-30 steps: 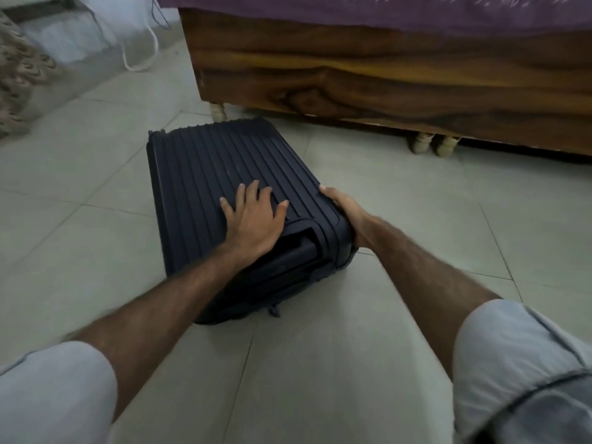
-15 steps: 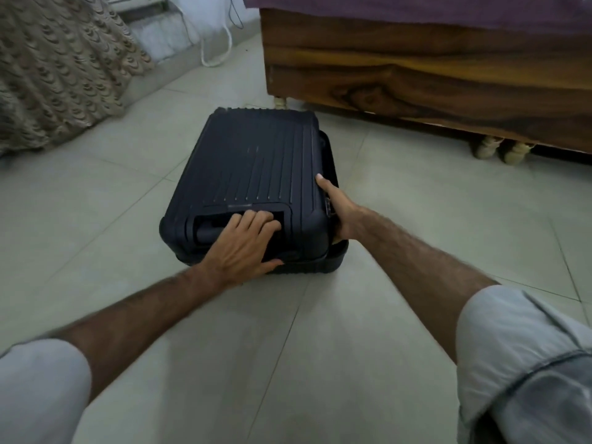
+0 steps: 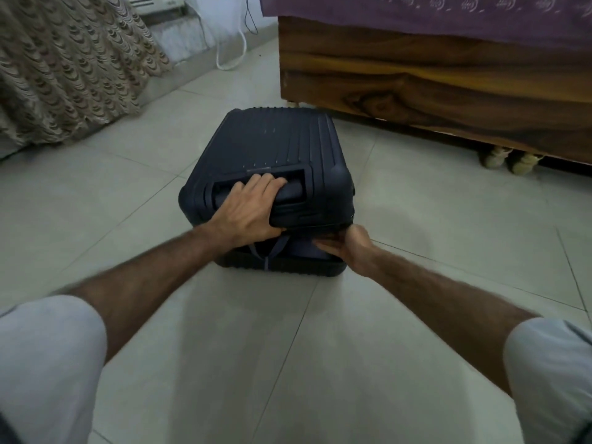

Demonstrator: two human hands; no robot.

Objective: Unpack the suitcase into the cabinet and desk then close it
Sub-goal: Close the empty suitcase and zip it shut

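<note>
From the head view, your suitcase lies flat on the tiled floor, just in front of the wooden bed, its near edge cracked open so a strip of lining and a strap show in the gap. Your left hand has its fingers hooked into the recessed handle on the upper shell, and your right hand is tucked into the gap at the near right corner of the suitcase; whether it pinches the lining or only props the shell, I cannot tell. The ribbed shell looks stiff and fairly slick, so the handle recess and the rim are your surest holds. Judging by its bulk, expect some weight if it is still packed, and a lid that swings on its far hinge.

Left of the suitcase hangs a patterned curtain, well apart. The bed sits close behind, so the lid may meet its frame when fully opened.
</note>
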